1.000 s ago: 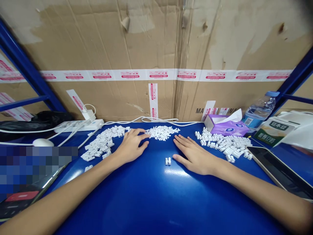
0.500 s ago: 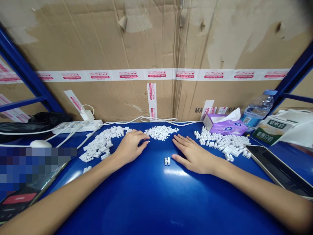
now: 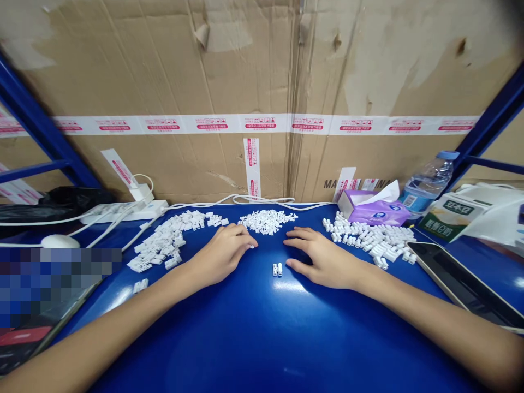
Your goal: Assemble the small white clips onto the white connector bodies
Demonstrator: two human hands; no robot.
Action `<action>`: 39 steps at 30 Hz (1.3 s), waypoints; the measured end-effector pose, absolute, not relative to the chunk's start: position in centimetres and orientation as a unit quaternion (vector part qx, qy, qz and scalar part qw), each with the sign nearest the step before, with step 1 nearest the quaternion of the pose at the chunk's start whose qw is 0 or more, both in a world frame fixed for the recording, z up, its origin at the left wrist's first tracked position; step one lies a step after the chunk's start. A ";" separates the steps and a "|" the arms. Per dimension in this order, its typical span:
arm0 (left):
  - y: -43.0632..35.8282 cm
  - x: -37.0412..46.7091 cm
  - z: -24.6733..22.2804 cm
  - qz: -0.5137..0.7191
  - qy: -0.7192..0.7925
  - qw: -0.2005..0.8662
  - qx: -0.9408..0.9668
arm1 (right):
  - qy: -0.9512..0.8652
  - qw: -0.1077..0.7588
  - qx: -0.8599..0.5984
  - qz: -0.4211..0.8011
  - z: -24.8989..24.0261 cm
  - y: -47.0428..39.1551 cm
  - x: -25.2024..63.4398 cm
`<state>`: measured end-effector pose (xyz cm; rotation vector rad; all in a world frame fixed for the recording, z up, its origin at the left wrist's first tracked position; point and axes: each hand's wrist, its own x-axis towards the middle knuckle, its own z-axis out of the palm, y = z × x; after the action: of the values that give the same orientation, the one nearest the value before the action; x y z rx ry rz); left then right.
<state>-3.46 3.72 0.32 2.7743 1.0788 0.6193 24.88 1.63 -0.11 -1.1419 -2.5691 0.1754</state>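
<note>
My left hand (image 3: 227, 251) pinches a small white piece (image 3: 251, 246) between thumb and fingertips, just in front of the central pile of tiny white pieces (image 3: 268, 221). My right hand (image 3: 323, 256) is open, its fingers apart and low over the blue table (image 3: 262, 338). Near its thumb stands a small white connector (image 3: 277, 269), which neither hand touches. Left of my left hand spreads a pile of white connector housings (image 3: 161, 243). Beyond my right hand lies another pile of white connectors (image 3: 368, 237).
A power strip (image 3: 123, 212) with white cables is at the back left. At the right are a purple tissue pack (image 3: 374, 210), a bottle (image 3: 429, 183), a carton (image 3: 452, 215) and a phone (image 3: 466, 278). Cardboard (image 3: 184, 82) rises behind the table.
My left hand has moved slightly right and its fingertips have closed on the small white piece. The fingers of my right hand have drawn in and bent a little. The view has shifted slightly.
</note>
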 end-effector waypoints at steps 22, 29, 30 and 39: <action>0.5 -0.5 0.3 0.285 0.301 0.138 0.899 | -0.893 0.242 -0.350 0.147 0.0 -0.2 23.0; 0.6 -0.7 0.2 0.290 0.283 0.125 0.906 | -0.894 0.238 -0.349 0.150 0.0 -0.2 23.0; 0.6 -0.7 0.2 0.292 0.277 0.123 0.907 | -0.894 0.237 -0.349 0.151 0.0 -0.2 23.0; 0.5 -0.5 0.1 0.308 0.266 0.123 0.905 | -0.893 0.231 -0.353 0.154 0.1 -0.3 23.0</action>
<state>-0.54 0.50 0.06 2.6396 0.7760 0.8995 22.98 -0.32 0.15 -0.9719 -2.4560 0.4243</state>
